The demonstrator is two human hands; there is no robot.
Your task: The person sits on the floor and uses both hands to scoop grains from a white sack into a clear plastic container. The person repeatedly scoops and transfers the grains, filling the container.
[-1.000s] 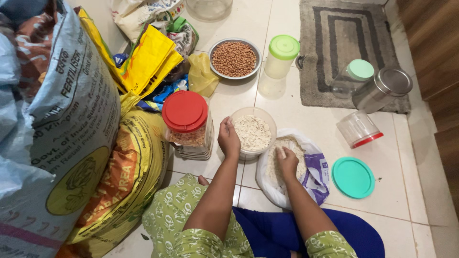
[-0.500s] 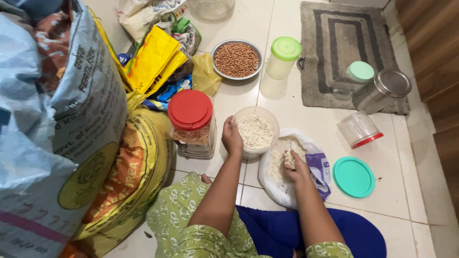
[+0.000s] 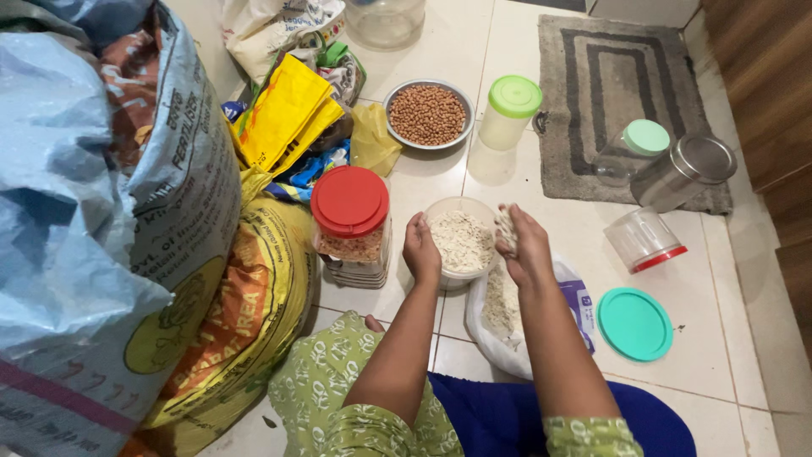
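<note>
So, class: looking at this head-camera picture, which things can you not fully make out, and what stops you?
- How much the right hand holds: its closed fingers cover the flakes.
- The white bag: the right forearm crosses its opening.
- The clear jar at the top: cut off by the frame edge.
- The steel tin: its lid hides what is inside.
- The left hand: covers part of the round tub's rim.

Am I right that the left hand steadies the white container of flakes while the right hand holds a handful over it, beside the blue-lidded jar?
Not quite. In the head view the jar beside the white container has a red lid, not blue. The rest holds: the left hand steadies the container while the right hand holds flakes over it.
</note>
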